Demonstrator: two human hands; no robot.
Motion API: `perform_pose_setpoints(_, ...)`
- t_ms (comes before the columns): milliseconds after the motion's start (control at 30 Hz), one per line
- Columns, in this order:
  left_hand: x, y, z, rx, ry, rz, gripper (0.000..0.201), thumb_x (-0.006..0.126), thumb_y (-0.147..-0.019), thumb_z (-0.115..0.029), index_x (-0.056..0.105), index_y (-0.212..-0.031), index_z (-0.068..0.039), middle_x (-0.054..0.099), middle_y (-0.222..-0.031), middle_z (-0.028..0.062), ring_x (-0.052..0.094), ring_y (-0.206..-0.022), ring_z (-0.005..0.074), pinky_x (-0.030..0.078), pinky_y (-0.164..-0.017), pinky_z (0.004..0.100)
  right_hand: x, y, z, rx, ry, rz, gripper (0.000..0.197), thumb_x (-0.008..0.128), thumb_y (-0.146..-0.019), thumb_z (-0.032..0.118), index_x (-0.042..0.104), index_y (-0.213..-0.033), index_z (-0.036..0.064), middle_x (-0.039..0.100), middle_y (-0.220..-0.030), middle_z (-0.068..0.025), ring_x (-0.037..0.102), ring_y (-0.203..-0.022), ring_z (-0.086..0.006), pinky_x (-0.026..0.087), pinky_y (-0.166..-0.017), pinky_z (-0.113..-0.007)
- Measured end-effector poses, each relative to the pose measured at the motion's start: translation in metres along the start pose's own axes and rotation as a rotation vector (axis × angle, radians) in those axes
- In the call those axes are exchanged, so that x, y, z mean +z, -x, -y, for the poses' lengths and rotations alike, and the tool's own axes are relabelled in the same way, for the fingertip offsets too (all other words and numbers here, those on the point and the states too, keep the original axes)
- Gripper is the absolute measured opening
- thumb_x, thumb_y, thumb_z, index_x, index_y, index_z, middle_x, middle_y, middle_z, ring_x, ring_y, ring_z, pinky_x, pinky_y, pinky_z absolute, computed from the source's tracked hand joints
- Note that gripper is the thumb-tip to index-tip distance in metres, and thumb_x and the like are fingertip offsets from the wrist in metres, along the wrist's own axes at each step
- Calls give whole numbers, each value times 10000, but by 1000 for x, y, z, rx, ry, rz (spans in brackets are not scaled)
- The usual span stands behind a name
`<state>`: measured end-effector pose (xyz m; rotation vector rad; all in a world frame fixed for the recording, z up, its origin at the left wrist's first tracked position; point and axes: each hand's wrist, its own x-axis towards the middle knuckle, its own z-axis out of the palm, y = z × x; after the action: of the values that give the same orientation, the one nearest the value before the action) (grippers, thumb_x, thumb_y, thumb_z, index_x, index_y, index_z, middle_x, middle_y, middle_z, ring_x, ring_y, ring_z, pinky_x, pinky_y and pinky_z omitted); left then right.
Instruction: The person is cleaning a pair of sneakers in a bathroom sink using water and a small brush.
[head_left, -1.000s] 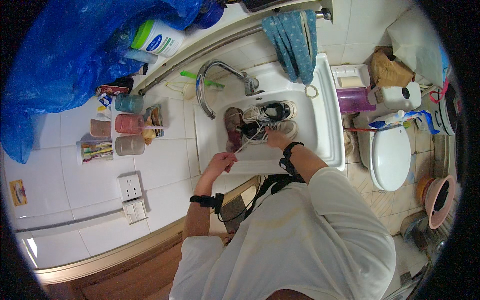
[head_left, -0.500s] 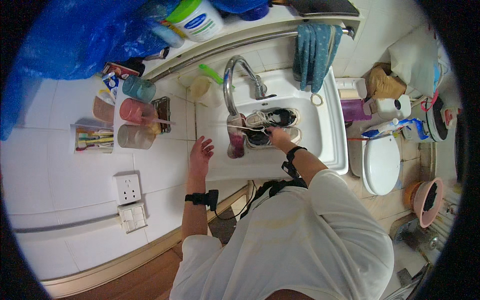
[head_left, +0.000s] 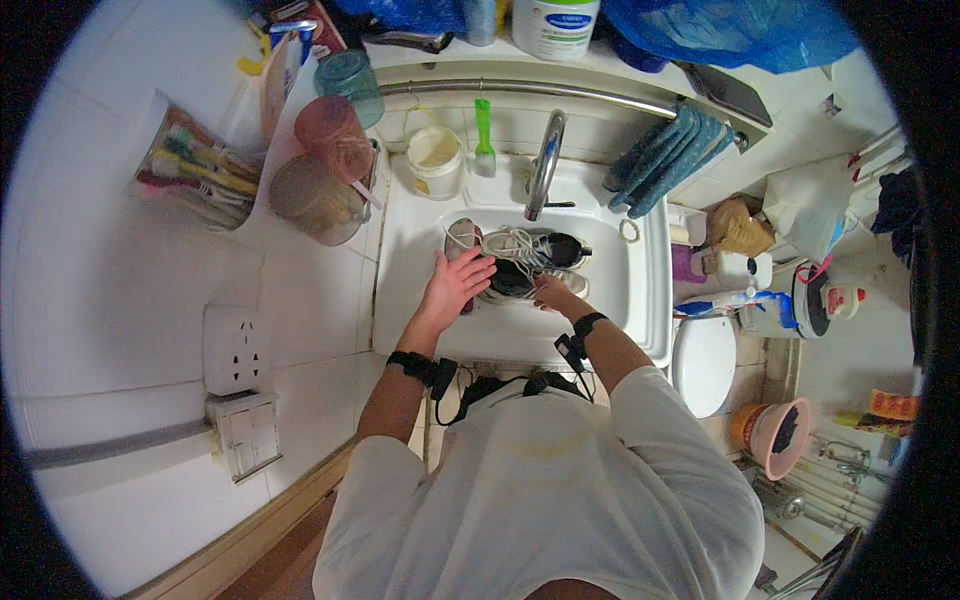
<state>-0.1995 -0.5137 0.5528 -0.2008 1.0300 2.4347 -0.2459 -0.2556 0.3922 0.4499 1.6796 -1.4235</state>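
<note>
Black-and-white sneakers lie side by side in the white sink basin (head_left: 615, 285). The far sneaker (head_left: 565, 252) has loose white laces (head_left: 508, 243) at its left end. Against the dark opening of the near sneaker (head_left: 512, 280), my right hand (head_left: 555, 292) is closed, with a white lace at its fingertips; the pinch is partly hidden. My left hand (head_left: 455, 287) is open, fingers spread, over the left end of the near sneaker, holding nothing. Partly behind it is a long grey and dark-red piece (head_left: 461, 236) that resembles another shoe.
The curved faucet (head_left: 545, 165) rises behind the basin. A white tub (head_left: 435, 163) and a green-handled brush (head_left: 484, 140) stand on the back ledge. A blue towel (head_left: 665, 155) hangs from the rail. Cups (head_left: 333, 140) fill the left wall rack; a toilet (head_left: 705, 365) stands right.
My left hand has moved right from beside the sink to over the shoes, fingers spread. My right hand stays at the near sneaker; the lace stretched to it earlier now looks slack. The view has shifted.
</note>
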Motion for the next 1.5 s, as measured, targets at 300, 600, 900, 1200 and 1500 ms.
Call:
perform_pose_setpoints(300, 4, -22, 0, 7, -5, 117, 747, 164, -891, -611, 338, -1320, -25, 453, -1276, 167, 440, -1183, 263, 316, -1014, 379, 51, 54, 56, -903, 507, -740, 143, 535, -835, 138, 537, -952, 55, 547, -871, -161, 556, -812, -304, 466, -657, -405)
perform_pose_setpoints(600, -3, -55, 16, -5, 52, 121, 645, 216, -914, -573, 482, -1213, -67, 533, -1159, 45, 501, -1037, 159, 383, -896, 305, 92, 141, 130, -1109, 669, -444, 260, 662, -754, 189, 599, -993, 108, 541, -964, -100, 579, -870, -289, 484, -718, -364)
perform_pose_setpoints(900, 7, -63, 25, -62, 20, 152, 634, 236, -913, -569, 464, -1209, -57, 532, -1139, 59, 508, -1040, 178, 395, -915, 332, 70, 130, 116, -1152, 518, -480, 73, 641, -759, 87, 634, -818, 44, 599, -797, -116, 578, -779, -275, 462, -671, -338)
perform_pose_setpoints(1200, 33, -60, 40, -125, -148, 145, 718, 229, -891, -610, 425, -1251, -21, 501, -1215, 134, 494, -1109, 222, 385, -938, 356, 11, 148, 81, -916, 134, -396, 143, 602, -841, 119, 607, -920, 0, 612, -749, -34, 551, -657, -85, 450, -573, -234)
perform_pose_setpoints(1500, 65, -63, 67, -108, -247, 127, 732, 236, -895, -600, 393, -1283, 0, 489, -1243, 163, 472, -1151, 245, 372, -951, 354, -107, 189, 20, -782, 1, -514, 139, 611, -834, 152, 616, -864, 17, 600, -724, -11, 537, -643, -84, 443, -567, -222)
